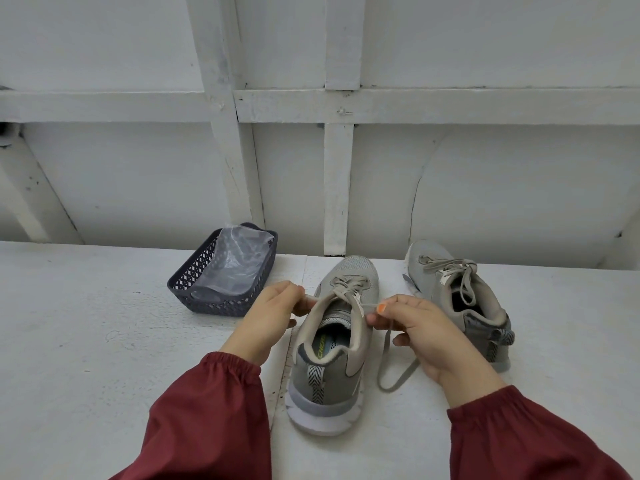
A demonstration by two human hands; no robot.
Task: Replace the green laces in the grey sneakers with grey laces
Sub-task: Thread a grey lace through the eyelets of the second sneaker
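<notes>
On the table point(104, 341), basket point(214, 304), near sneaker point(332, 375) and far sneaker point(429, 254) stand left to right.

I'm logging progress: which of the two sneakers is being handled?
The nearer sneaker, heel toward the camera: the left hand and right hand each pinch a strand of its lace. The farther sneaker, on the right, is untouched.

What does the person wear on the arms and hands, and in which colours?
The left sleeve and right sleeve are dark red, with gathered elastic cuffs. The left hand and right hand are bare, no gloves. One right-hand nail has orange polish.
</notes>
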